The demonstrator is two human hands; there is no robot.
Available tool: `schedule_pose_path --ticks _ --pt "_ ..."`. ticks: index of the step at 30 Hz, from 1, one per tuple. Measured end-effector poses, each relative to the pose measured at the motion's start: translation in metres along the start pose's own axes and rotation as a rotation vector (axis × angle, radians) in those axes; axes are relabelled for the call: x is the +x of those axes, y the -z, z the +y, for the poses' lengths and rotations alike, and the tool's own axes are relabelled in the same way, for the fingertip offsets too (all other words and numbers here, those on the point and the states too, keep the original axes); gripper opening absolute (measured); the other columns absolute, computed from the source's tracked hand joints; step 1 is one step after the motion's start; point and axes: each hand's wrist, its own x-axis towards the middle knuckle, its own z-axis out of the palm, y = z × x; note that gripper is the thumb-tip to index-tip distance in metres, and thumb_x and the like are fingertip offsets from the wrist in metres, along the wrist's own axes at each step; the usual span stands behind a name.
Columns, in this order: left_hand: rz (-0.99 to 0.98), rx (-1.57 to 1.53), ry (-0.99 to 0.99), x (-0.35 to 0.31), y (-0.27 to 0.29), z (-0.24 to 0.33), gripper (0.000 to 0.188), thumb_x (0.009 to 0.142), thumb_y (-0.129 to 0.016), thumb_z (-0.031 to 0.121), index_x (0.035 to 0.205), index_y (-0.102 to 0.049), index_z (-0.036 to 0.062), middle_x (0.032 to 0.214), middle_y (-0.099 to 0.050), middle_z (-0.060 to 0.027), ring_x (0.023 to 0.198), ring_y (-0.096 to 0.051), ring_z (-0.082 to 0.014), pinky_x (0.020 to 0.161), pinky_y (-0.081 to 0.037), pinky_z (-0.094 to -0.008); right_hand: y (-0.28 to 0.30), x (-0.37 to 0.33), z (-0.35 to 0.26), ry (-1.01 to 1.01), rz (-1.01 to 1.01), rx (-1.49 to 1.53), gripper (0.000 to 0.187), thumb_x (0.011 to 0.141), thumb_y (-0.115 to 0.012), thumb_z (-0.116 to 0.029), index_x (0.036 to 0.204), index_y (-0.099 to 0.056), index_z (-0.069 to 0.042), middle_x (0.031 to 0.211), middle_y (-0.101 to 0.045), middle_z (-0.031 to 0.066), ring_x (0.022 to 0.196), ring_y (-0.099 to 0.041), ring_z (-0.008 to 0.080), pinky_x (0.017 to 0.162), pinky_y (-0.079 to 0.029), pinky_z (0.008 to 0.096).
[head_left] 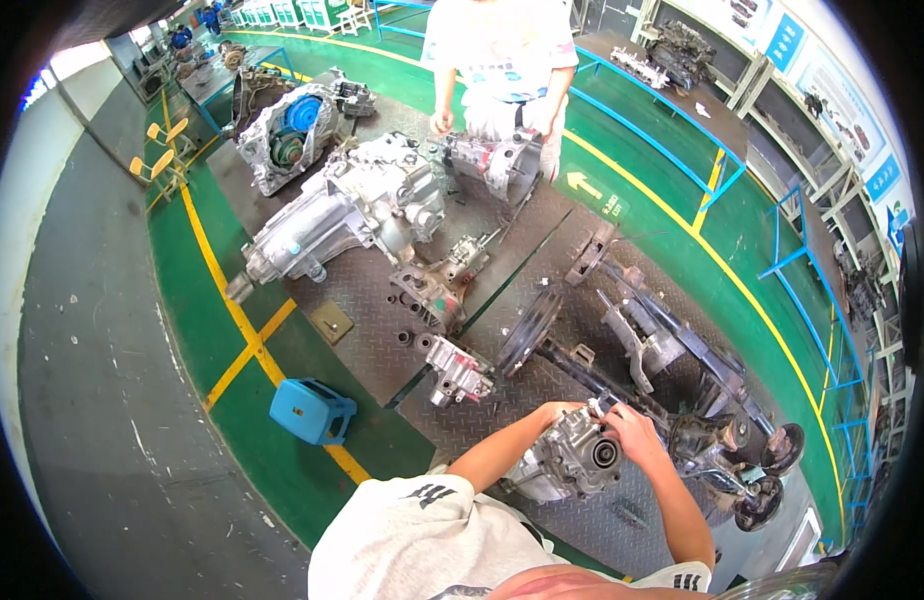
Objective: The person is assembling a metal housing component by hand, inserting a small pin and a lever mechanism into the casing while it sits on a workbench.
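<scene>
A silver metal gearbox [557, 462] with a round dark-ringed opening on its upper face sits on the metal plate surface [452, 420] right in front of me. My left hand [565, 409] reaches round to its far side, and the fingers are mostly hidden there. At the gearbox's far upper edge is my right hand [632, 432], its fingers bent together over a small dark part; I cannot make out what they grip. Just beyond, to the left, lies a smaller silver housing [455, 370].
Farther off stand a partly cut housing [432, 295], a large silver transmission [347, 210] and an opened bell housing [292, 130]. Axle assemblies [672, 340] lie to the right. A blue stool [312, 410] stands at left. Another person [497, 60] stands opposite, near a casing [492, 160].
</scene>
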Motion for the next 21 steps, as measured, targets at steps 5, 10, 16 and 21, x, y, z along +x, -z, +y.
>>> schedule_pose_path --ticks 5,10,16,21 --pt "0.038 0.004 0.012 -0.001 0.023 -0.007 0.03 0.095 -0.073 0.013 0.122 -0.067 0.0031 0.108 -0.072 -0.0058 0.094 -0.066 -0.0146 0.08 -0.057 -0.0321 -0.005 0.006 -0.002 0.051 -0.024 -0.013 0.035 0.082 -0.074 -0.007 0.117 -0.071 -0.012 0.109 -0.065 0.0079 0.1 -0.067 0.0299 0.08 -0.055 0.0406" --pt "0.022 0.158 0.012 0.002 0.014 0.0 0.031 0.097 -0.073 0.02 0.122 -0.068 0.0033 0.109 -0.073 -0.0072 0.095 -0.065 -0.0161 0.083 -0.056 -0.0343 -0.004 0.005 0.003 0.138 0.015 -0.048 0.035 0.081 -0.075 -0.011 0.115 -0.068 -0.008 0.107 -0.064 0.0091 0.099 -0.066 0.0318 0.08 -0.055 0.0423" --pt "0.124 -0.035 0.101 -0.006 0.015 0.005 0.028 0.096 -0.073 0.014 0.121 -0.067 0.0053 0.105 -0.072 -0.0084 0.09 -0.067 -0.0181 0.078 -0.057 -0.037 0.001 0.017 0.007 0.182 -0.039 -0.061 0.037 0.082 -0.078 -0.016 0.118 -0.07 -0.014 0.105 -0.065 0.007 0.096 -0.068 0.03 0.077 -0.057 0.041" --pt "0.132 0.077 0.063 -0.014 -0.008 0.012 0.032 0.093 -0.077 0.015 0.122 -0.065 0.0062 0.105 -0.07 -0.0068 0.093 -0.064 -0.0161 0.079 -0.055 -0.035 -0.009 0.013 0.009 0.156 -0.014 -0.056 0.033 0.084 -0.076 -0.016 0.117 -0.071 -0.011 0.103 -0.065 0.006 0.094 -0.068 0.0278 0.075 -0.057 0.0405"
